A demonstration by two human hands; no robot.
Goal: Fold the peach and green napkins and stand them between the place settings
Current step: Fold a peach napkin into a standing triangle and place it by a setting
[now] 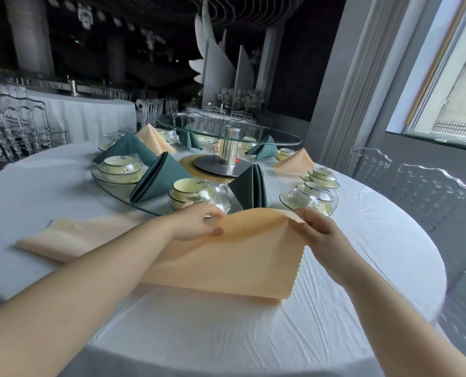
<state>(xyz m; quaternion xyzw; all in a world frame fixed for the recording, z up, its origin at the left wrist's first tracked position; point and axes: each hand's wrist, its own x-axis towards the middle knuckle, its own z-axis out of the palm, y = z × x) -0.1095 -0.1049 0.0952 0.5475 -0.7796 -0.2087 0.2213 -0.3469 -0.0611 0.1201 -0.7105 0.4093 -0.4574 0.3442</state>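
A peach napkin [234, 257] with a scalloped edge lies half lifted on the white tablecloth [376, 240] in front of me. My left hand [196, 223] pinches its far edge at the left. My right hand [317, 232] pinches the far right corner, and that edge is raised off the table. A second peach napkin [71, 238] lies flat to the left, partly under my left forearm. Folded green napkins [158, 176] [251, 186] stand between wrapped bowl settings [191, 193]. Folded peach napkins [294, 159] [153, 138] stand farther back.
A glass turntable [226, 131] on a metal post [227, 148] rises at the table's centre. More wrapped bowls [310, 195] [120, 167] ring it. Clear acrylic chairs [427, 191] stand at the right, others at the far left. A window is on the right wall.
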